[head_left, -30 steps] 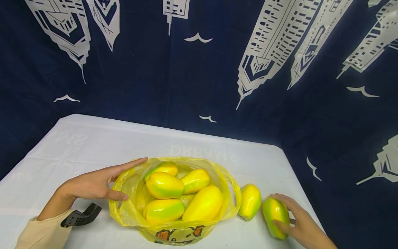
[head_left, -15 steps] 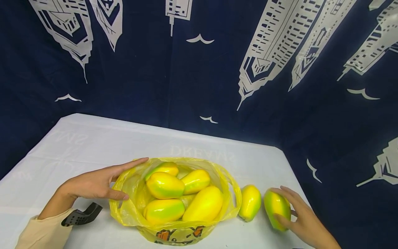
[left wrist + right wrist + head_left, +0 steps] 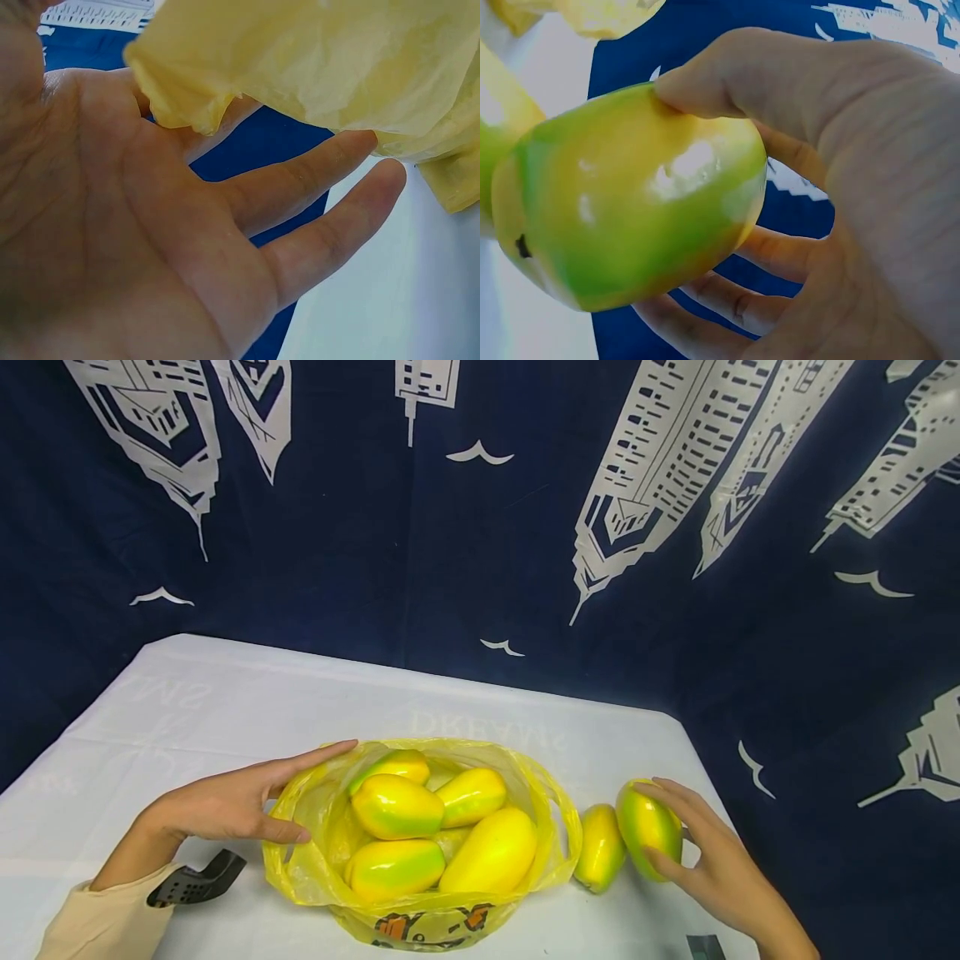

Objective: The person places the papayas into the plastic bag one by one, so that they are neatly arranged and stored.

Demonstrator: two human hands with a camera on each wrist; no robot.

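In the head view a yellow plastic bag [image 3: 420, 906] stands with its mouth spread wide, several yellow-green mangoes [image 3: 399, 806] inside. My left hand [image 3: 217, 797] lies at the bag's left rim, index finger along the far side and thumb over the near side. The left wrist view shows the palm and straight, spread fingers [image 3: 322, 240] against the plastic. My right hand [image 3: 708, 852] grips another mango [image 3: 649, 831] between thumb and fingers, to the right of the bag. In the right wrist view this mango [image 3: 630, 202] has a dark spot at its end.
A loose mango [image 3: 600, 852] lies on the white-covered table [image 3: 247, 693], between the bag and the held mango. Behind the table hangs a dark blue cloth [image 3: 337, 568] printed with white buildings. A black strap [image 3: 197, 881] is on the left wrist.
My right hand has raised its mango and shifted it leftward, so it now overlaps the loose mango's edge. The left hand and the bag stay where they were.
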